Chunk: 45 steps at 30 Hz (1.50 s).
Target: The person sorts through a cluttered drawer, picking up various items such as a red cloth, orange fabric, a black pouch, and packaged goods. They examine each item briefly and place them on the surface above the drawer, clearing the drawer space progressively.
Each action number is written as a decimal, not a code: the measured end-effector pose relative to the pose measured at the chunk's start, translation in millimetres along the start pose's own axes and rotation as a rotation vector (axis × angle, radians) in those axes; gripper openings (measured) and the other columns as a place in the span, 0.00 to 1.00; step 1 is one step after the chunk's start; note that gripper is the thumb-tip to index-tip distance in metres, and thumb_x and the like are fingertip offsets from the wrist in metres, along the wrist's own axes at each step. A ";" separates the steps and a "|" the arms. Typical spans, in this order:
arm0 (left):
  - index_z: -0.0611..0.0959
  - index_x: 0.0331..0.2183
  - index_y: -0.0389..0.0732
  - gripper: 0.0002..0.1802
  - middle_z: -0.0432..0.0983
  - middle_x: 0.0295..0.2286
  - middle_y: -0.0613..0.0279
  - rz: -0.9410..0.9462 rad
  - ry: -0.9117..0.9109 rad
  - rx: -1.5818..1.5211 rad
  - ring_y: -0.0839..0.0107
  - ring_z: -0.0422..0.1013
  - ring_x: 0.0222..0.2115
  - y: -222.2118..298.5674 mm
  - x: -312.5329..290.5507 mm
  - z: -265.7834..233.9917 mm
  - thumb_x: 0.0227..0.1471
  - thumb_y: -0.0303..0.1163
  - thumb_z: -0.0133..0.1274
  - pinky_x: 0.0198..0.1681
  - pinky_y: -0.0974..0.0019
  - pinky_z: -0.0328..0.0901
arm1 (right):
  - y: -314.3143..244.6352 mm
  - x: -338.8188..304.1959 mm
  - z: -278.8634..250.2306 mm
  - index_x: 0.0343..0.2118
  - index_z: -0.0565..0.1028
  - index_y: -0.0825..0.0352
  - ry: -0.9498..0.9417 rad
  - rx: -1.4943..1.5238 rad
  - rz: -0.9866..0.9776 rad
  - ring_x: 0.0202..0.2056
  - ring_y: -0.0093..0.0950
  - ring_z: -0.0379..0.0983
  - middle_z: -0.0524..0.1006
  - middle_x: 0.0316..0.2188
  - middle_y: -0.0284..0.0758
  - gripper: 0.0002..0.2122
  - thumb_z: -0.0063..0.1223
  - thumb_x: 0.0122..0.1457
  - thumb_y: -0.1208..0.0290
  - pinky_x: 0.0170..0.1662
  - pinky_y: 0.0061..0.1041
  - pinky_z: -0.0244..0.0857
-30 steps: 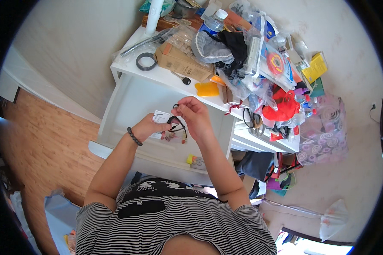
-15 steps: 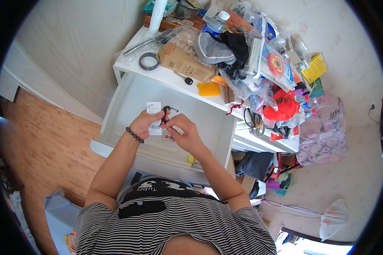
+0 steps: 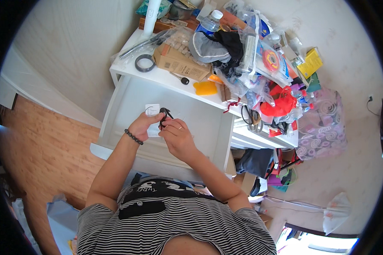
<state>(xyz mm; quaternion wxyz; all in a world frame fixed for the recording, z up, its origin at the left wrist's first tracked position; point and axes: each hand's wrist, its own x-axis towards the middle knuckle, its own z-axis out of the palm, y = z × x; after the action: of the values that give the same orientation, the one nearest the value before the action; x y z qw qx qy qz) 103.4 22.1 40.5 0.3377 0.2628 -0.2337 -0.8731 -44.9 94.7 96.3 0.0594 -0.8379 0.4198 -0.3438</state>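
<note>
Over the pulled-out white drawer (image 3: pixel 130 91), both of my hands meet at a small dark item. My left hand (image 3: pixel 140 126), with a dark bead bracelet at the wrist, is closed on a white printed card (image 3: pixel 152 110) and a thin black cord (image 3: pixel 164 114). Part of the card is hidden behind my fingers. My right hand (image 3: pixel 177 137), wearing a ring, pinches the lower part of the cord, which forms a small loop above the fingertips. Whether anything hangs from the cord is too small to make out.
Along the white cabinet top stand a roll of grey tape (image 3: pixel 145 63), a cardboard box (image 3: pixel 181 63), a black-headed key (image 3: pixel 184 80) and a yellow piece (image 3: pixel 205 88). Plastic bags, a water bottle (image 3: pixel 210 21) and a red bag (image 3: pixel 281 102) pile up at the right.
My right hand has turned and come in closer to my left, its fingers now on the black cord. The cord has bent into a loop. The view has shifted slightly.
</note>
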 end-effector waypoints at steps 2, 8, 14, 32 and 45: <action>0.78 0.33 0.38 0.07 0.76 0.28 0.62 0.034 0.013 0.009 0.74 0.72 0.25 2.8 -1.3 5.6 0.49 0.29 0.55 0.29 0.72 0.68 | 4.6 -3.4 0.9 0.29 0.74 0.65 -0.014 0.047 0.034 0.40 0.34 0.71 0.75 0.29 0.35 0.10 0.52 0.43 0.86 0.48 0.33 0.61; 0.78 0.33 0.36 0.09 0.76 0.26 0.62 0.079 -0.062 0.288 0.74 0.72 0.25 3.8 1.5 -5.6 0.46 0.25 0.57 0.27 0.71 0.66 | 5.6 9.8 -14.9 0.42 0.71 0.66 0.119 0.199 0.349 0.42 0.38 0.70 0.75 0.35 0.37 0.19 0.54 0.44 0.84 0.49 0.32 0.61; 0.78 0.33 0.35 0.11 0.76 0.26 0.64 0.025 -0.072 0.419 0.77 0.70 0.24 8.3 -4.2 6.5 0.44 0.25 0.58 0.27 0.74 0.66 | 42.7 -0.6 -5.5 0.45 0.69 0.67 -0.190 0.592 0.603 0.36 0.38 0.71 0.71 0.39 0.41 0.18 0.56 0.48 0.79 0.42 0.28 0.64; 0.77 0.31 0.36 0.07 0.76 0.24 0.60 0.085 0.053 0.326 0.75 0.70 0.22 1.9 2.9 4.1 0.47 0.27 0.57 0.26 0.73 0.66 | 75.5 11.8 -46.7 0.30 0.70 0.70 0.080 0.180 0.431 0.28 0.41 0.69 0.71 0.26 0.42 0.03 0.49 0.52 0.81 0.30 0.30 0.63; 0.77 0.31 0.36 0.07 0.75 0.23 0.58 0.062 0.155 0.305 0.73 0.69 0.21 -0.9 7.6 0.9 0.48 0.28 0.56 0.25 0.72 0.65 | 165.4 23.9 -36.0 0.34 0.74 0.70 -0.035 -0.907 0.306 0.33 0.34 0.70 0.71 0.28 0.37 0.12 0.49 0.43 0.76 0.40 0.34 0.62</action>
<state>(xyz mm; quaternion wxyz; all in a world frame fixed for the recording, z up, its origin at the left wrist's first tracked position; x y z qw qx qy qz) 97.6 17.5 38.3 0.3378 0.3702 -0.3448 -0.7937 -167.2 -22.2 71.8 -0.2554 -0.7135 0.6449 -0.0991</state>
